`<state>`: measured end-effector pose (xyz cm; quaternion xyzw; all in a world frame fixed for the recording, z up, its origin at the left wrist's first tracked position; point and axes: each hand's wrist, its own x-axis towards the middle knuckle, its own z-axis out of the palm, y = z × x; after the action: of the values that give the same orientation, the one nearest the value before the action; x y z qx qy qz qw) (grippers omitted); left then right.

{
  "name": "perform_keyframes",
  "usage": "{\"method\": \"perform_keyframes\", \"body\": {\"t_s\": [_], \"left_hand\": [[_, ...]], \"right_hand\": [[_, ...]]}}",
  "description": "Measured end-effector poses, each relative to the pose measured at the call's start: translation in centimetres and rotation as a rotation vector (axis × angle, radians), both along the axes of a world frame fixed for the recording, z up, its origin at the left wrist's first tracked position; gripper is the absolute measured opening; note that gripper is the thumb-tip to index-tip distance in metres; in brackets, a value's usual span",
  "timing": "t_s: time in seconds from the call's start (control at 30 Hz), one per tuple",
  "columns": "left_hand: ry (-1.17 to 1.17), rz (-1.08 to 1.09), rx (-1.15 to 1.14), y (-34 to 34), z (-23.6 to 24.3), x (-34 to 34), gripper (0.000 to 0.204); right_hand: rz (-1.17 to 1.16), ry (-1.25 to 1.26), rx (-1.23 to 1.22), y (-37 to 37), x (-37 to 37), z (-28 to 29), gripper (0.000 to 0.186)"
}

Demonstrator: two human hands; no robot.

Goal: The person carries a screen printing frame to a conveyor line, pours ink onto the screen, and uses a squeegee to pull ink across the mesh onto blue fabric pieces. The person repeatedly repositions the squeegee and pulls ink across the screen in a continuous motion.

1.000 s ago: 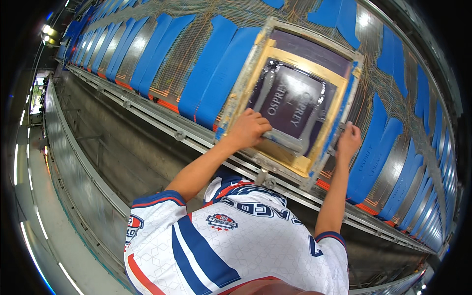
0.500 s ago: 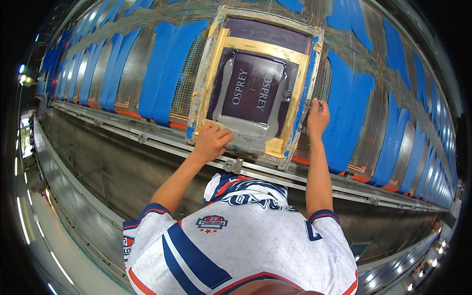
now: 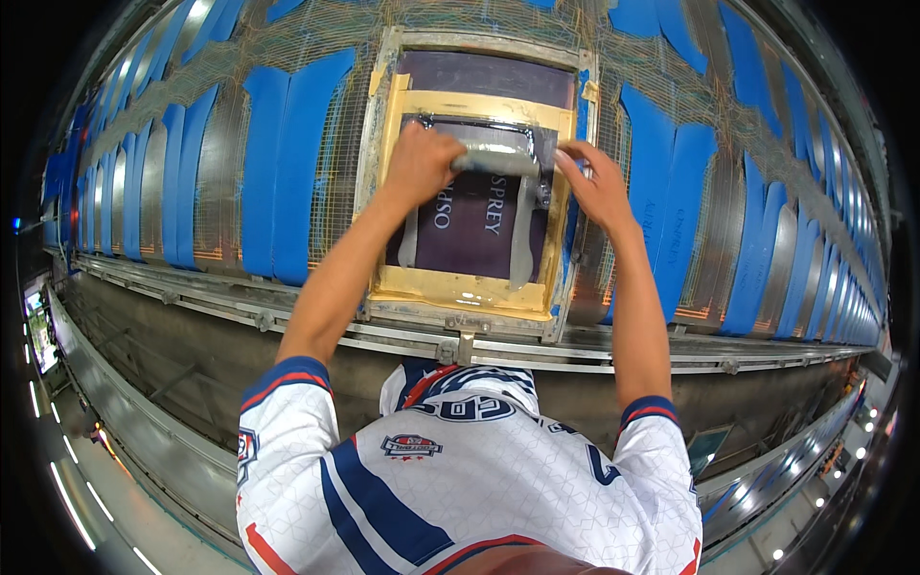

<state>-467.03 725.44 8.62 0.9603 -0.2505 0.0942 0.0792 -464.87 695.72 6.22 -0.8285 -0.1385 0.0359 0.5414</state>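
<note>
Long metal printing bench lined with blue fabric pieces. Grey bar-shaped squeegee lies crosswise at the far end of the dark mesh in the taped, wood-framed printing screen. Left hand clenched on its left end; right hand pinches the right end. Both equally near, screen's free length toward the body.

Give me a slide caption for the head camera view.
Both hands, left and right, grip a squeegee across a framed printing screen.
</note>
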Motion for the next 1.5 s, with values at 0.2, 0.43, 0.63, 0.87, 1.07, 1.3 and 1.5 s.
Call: {"method": "perform_keyframes", "body": {"t_s": [0.2, 0.43, 0.63, 0.87, 1.07, 1.3, 1.5], "left_hand": [[0.225, 0.063, -0.018, 0.0, 3.8, 4.9, 0.03], [0.246, 0.1, -0.015, 0.0, 0.7, 5.3, 0.031], [0.354, 0.047, -0.052, -1.0, 1.4, -12.6, 0.028], [0.322, 0.065, 0.022, -0.2, 2.5, -1.6, 0.026], [0.261, 0.102, 0.061, 0.4, 2.2, 10.0, 0.036], [0.33, 0.089, 0.023, -0.1, 1.6, 2.2, 0.031], [0.238, 0.053, -0.069, -0.9, 1.4, -13.6, 0.032]], "right_hand": [[0.321, -0.131, -0.42, 4.9, 5.1, 4.8, 0.05], [0.282, -0.254, -0.548, 7.1, 4.4, -0.4, 0.029], [0.343, -0.268, -0.454, 5.8, -11.5, 0.3, 0.032], [0.356, -0.234, -0.476, 6.4, -1.2, 1.8, 0.023], [0.319, -0.055, -0.539, 7.6, 10.1, 1.6, 0.033], [0.331, -0.205, -0.568, 7.0, 2.2, 0.7, 0.026], [0.381, -0.161, -0.397, 5.2, -11.6, 1.5, 0.034]]}}
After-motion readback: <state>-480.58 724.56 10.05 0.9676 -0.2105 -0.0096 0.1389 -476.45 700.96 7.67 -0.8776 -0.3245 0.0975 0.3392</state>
